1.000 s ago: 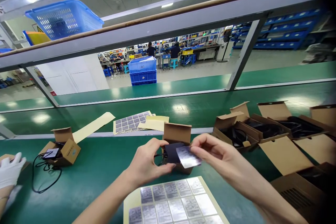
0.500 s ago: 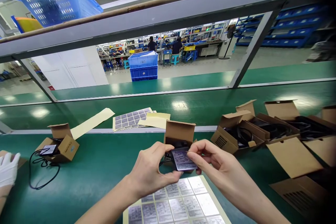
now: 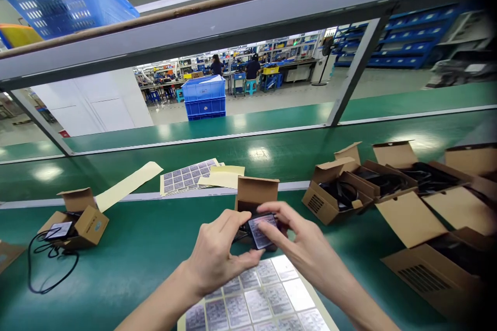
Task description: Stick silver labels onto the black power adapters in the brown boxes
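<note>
Head view, black adapter (image 3: 264, 214), label (image 3: 260, 236) up, cord (image 3: 237, 238) end left

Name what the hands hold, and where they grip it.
A labelled black power adapter: the left hand pinches its corded end; the right hand holds the opposite end, thumb on top.

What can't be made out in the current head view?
All head view:
- Black device's underside: faces away, with the left hand and right hand around it.
- Print on its label: too small, partly under the right thumb.
- Inside of the open box behind it: mostly blocked by hands and device.
- Near end of the label sheet: cut off by bottom edge.
- Rest of the far-left box: cut off by left edge.
</note>
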A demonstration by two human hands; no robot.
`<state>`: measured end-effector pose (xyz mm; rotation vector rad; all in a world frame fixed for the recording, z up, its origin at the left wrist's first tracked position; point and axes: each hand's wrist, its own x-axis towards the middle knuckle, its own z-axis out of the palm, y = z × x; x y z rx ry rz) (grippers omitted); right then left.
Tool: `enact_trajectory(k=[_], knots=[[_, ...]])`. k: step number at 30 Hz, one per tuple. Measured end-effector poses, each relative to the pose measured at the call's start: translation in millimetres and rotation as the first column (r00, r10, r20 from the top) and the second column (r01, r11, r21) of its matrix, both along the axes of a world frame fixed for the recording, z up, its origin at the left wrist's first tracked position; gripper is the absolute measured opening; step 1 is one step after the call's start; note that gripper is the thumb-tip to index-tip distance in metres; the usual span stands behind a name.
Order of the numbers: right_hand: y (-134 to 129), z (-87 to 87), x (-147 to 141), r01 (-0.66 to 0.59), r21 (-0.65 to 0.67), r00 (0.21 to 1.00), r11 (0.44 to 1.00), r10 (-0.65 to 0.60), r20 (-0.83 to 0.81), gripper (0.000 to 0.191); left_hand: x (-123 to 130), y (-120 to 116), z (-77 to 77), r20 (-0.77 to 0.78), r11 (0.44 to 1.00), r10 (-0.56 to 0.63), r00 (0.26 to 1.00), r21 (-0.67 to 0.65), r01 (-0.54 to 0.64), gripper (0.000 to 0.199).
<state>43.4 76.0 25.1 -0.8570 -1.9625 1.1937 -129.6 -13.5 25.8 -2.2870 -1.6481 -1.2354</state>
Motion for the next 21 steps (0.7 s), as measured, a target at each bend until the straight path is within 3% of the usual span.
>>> enact_trajectory(k=[3, 7, 13, 15, 17, 19, 21], knots=[[0.0, -8.0, -3.2, -0.123, -0.187, 0.989, 0.975, 0.105, -0.101, 0.047, 0.7, 4.5, -2.0, -0.043, 0.999, -0.016, 0.999, 0.048, 0.018, 0.046], [-5.6, -16.9, -5.5, -0.041, -0.188, 0.995, 0.981, 0.022, -0.101, 0.054, 0.7, 8.5, -7.8, -0.064, 0.999, -0.024, 0.998, 0.028, 0.026, 0.045], [-16.0, -15.7, -0.6, -0.039, -0.057, 0.999, 0.998, 0.04, 0.019, 0.024, -1.6, 18.0, -12.6, -0.101, 0.999, -0.036, 0.994, 0.011, 0.038, 0.041], [-8.8, -18.8, 8.8, -0.071, 0.002, 0.994, 0.997, 0.071, 0.081, 0.03, 0.5, 29.7, -12.9, -0.1, 0.995, -0.049, 0.994, -0.087, 0.04, 0.04], [8.7, -26.3, 23.5, -0.056, 0.185, 0.985, 0.981, 0.024, 0.171, 0.039, 3.0, 46.5, -13.9, -0.176, 0.959, -0.077, 0.981, -0.281, 0.025, 0.036], [34.9, -36.6, 41.9, 0.097, 0.468, 0.936, 0.879, -0.24, 0.257, 0.038, 2.2, 63.7, -15.4, -0.322, 0.887, -0.138, 0.937, -0.461, -0.028, 0.028], [64.4, -46.4, 60.2, 0.297, 0.668, 0.784, 0.682, -0.574, 0.238, 0.037, -6.8, 74.2, -16.0, -0.426, 0.842, -0.204, 0.881, -0.535, -0.064, 0.023]])
